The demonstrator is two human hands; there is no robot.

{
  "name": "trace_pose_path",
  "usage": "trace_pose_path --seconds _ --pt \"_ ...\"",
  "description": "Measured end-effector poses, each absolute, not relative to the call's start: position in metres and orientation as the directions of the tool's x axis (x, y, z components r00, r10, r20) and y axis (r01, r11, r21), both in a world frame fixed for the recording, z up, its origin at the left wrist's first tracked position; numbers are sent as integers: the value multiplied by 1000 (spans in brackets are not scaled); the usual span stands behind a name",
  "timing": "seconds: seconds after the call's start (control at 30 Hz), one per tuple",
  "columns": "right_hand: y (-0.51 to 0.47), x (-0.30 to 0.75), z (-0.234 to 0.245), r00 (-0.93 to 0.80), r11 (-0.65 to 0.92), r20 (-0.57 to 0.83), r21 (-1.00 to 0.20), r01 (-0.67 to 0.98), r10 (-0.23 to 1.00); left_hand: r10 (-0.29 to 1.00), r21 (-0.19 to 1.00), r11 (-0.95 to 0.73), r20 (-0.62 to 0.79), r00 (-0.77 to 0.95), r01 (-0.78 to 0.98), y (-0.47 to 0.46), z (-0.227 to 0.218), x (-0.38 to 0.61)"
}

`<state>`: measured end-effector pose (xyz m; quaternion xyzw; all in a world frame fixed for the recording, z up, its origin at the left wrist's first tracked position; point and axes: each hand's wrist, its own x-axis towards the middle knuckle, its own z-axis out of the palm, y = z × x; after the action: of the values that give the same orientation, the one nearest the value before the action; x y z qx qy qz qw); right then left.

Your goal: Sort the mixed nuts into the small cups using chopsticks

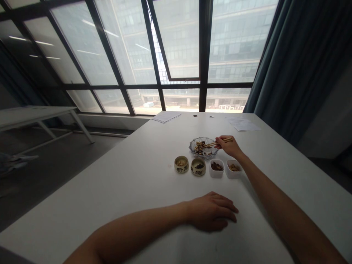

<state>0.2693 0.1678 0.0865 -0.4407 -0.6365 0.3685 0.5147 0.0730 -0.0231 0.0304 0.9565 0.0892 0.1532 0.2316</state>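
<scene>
Chopsticks [223,141] in a pale finish lie gripped in the right hand [228,146], which is closed around their upper half, fingers pinching them close together. Their tips reach over a patterned glass bowl [192,147] and into a mound of pale and dark food morsels [200,147], at about 12 o'clock from the left hand [211,213]. That left hand rests palm down and open on the white tabletop [110,183], touching nothing else, its fingers loosely spread. Just below the bowl, at 6 o'clock from it, stand two small lettered ceramic cups [181,164] [198,167] and two white square dishes [216,169] [233,169], side by side in a row, each holding food. Sheets of paper [166,116] [244,125] lie near the far edge at 11 and 1 o'clock, below a tall gridded window [126,55]. For pieces this small, a firm pinch near the tips' working end and a steady wrist would serve best, with the sticks kept low over the bowl.
</scene>
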Motion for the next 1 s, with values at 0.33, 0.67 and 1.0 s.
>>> trace_pose_path --seconds 0.33,0.67,1.0 --pt "171 266 81 -34 312 311 -937 154 950 253 496 -862 246 936 103 -23 30 72" --pt "167 274 97 23 329 334 -936 127 942 254 497 -861 238 937 107 -23 30 72" --pt "162 267 95 28 315 324 -934 166 946 244 468 -878 265 933 97 -22 27 72"
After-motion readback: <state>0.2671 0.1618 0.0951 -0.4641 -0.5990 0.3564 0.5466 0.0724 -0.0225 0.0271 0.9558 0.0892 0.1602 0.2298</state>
